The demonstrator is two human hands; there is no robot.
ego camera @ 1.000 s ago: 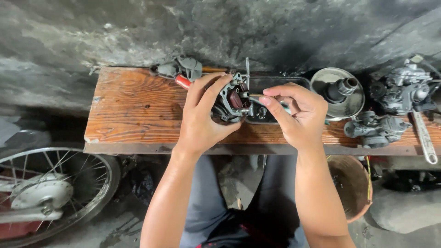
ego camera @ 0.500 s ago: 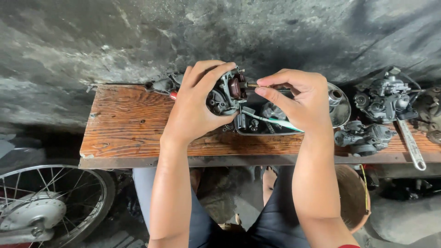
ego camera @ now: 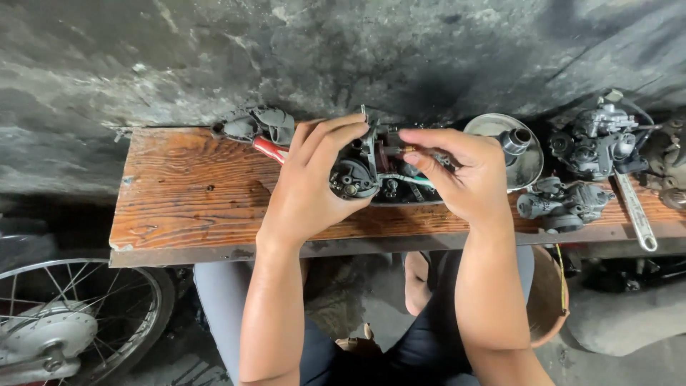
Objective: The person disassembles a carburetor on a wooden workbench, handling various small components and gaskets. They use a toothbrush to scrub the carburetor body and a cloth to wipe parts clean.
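Observation:
My left hand (ego camera: 309, 184) grips a dark metal carburetor body (ego camera: 361, 171) over a wooden bench (ego camera: 182, 193), fingers curled across its top. My right hand (ego camera: 468, 175) pinches a small brass part (ego camera: 407, 150) at the carburetor's upper right side. A thin green hose (ego camera: 413, 179) runs from the carburetor under my right fingers. A dark tray (ego camera: 400, 199) lies beneath, mostly hidden by both hands.
A red-handled tool (ego camera: 269, 149) and a grey part (ego camera: 257, 124) lie at the bench's back left. A metal bowl (ego camera: 530, 163), other carburetors (ego camera: 597, 143) (ego camera: 561, 204) and a wrench (ego camera: 634, 212) sit right. A spoked wheel (ego camera: 71, 322) stands lower left, a brown bucket (ego camera: 547, 297) lower right.
The view has shifted slightly. My right fingers have moved up to the carburetor's top right and now pinch the brass part; my left hand keeps its grip.

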